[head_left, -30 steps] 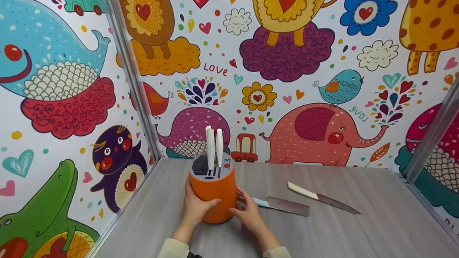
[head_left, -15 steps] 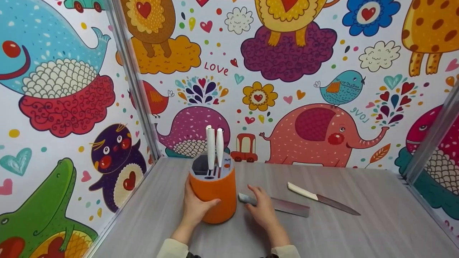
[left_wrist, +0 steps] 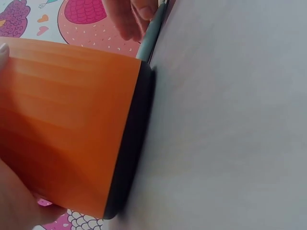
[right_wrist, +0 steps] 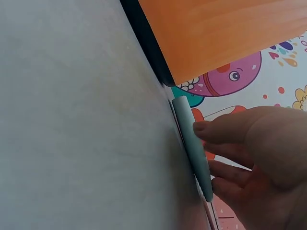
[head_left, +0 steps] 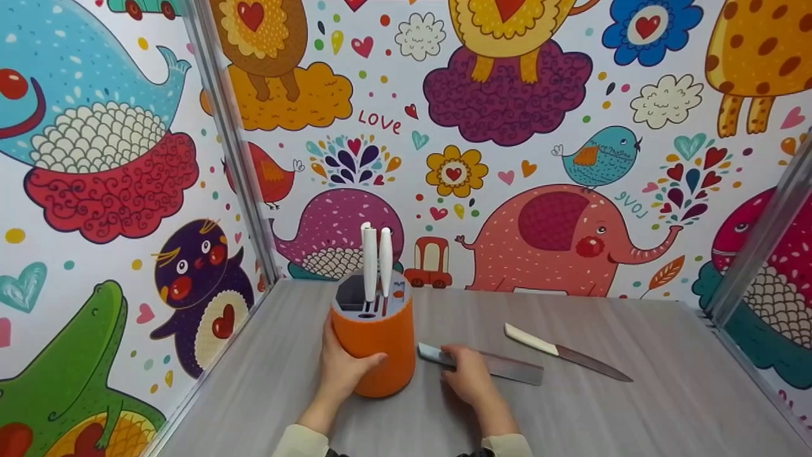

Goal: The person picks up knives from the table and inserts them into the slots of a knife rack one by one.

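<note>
An orange knife block [head_left: 384,352] with a grey slotted top stands upright on the table. Two white-handled knives [head_left: 370,266] and another white handle end rise from its slots. My left hand [head_left: 342,371] grips the block's left side, thumb across the front. To the right, a cleaver [head_left: 519,370] lies flat, its pale handle [right_wrist: 192,148] toward the block. My right hand [head_left: 471,376] is over that handle, with the thumb on one side and fingers curled at the other. The hand covers where handle meets blade in the head view.
A knife with a cream handle [head_left: 531,338] lies farther right, its blade pointing right and toward the front. Printed panels with cartoon animals [head_left: 545,241] rise behind and left of the grey wood-look table [head_left: 571,425]. A metal corner post [head_left: 238,152] stands at back left.
My right hand has left the block's right side, moved right and come down onto the cleaver's handle, fingers curling in. My left hand and the block have stayed in place.
</note>
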`<act>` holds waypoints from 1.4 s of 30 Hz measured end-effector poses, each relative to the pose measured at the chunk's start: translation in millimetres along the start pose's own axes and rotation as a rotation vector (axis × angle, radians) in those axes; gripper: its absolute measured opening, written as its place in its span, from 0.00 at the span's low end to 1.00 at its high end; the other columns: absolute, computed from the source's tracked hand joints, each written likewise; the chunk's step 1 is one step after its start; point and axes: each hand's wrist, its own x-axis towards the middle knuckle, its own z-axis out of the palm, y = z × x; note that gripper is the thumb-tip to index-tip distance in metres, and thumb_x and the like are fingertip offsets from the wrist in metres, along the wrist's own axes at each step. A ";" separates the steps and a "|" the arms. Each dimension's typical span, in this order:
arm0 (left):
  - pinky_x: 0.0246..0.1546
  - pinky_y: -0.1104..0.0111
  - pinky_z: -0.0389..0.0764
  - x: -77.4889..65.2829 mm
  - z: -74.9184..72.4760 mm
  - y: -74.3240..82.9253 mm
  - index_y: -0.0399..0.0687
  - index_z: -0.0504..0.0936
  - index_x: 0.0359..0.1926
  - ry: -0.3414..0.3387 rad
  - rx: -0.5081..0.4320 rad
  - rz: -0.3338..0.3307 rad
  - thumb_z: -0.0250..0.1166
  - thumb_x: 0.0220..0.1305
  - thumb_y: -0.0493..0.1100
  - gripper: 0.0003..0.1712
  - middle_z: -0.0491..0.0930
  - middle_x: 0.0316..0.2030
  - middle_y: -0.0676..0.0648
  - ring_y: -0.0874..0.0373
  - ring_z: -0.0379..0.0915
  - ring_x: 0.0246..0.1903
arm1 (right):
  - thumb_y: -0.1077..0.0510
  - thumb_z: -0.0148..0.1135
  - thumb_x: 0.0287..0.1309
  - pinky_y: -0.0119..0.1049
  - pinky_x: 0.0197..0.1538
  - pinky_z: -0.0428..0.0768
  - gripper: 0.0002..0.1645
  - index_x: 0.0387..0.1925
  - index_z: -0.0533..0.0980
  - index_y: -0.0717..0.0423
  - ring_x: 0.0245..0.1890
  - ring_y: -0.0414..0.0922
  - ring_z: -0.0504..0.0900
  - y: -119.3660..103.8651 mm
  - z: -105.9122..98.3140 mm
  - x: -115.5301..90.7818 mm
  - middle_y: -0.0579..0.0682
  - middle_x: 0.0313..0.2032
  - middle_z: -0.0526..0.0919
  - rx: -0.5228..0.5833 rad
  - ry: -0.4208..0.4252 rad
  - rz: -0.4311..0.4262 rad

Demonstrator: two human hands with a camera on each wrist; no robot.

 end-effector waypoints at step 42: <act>0.79 0.40 0.64 -2.4 0.9 -1.6 0.57 0.44 0.85 -0.009 -0.010 0.010 0.88 0.48 0.50 0.75 0.60 0.79 0.45 0.44 0.65 0.71 | 0.69 0.74 0.61 0.53 0.56 0.88 0.18 0.52 0.85 0.59 0.46 0.48 0.85 -34.5 -70.3 -6.4 0.52 0.44 0.86 0.187 0.119 0.046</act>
